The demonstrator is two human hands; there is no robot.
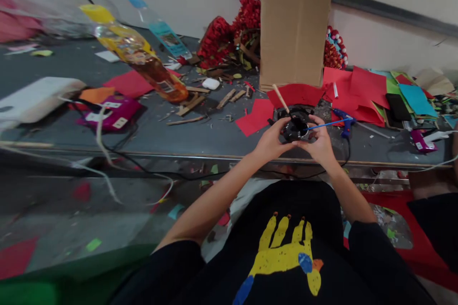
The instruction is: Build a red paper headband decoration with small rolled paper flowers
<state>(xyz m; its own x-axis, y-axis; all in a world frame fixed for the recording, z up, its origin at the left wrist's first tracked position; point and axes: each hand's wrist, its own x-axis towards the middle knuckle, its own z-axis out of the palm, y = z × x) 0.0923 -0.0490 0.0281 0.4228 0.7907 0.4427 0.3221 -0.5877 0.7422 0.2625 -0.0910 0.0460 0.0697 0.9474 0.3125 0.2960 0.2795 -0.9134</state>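
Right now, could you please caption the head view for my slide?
Left hand and right hand around a black container, pale stick and blue stick projecting.

over on the left i see a yellow-capped bottle (143,59) holding amber liquid, with a blue-capped bottle (168,35) behind it, both tilted in my view. near them i can pick out a small white case (211,84) and wood scraps (193,104). a tall cardboard panel (296,24) stands upright beside a red fluffy bundle (216,40). toward the right, i spot a black phone (398,107) near a blue sheet (418,99). a green scrap (93,244) lies on the floor (132,228).
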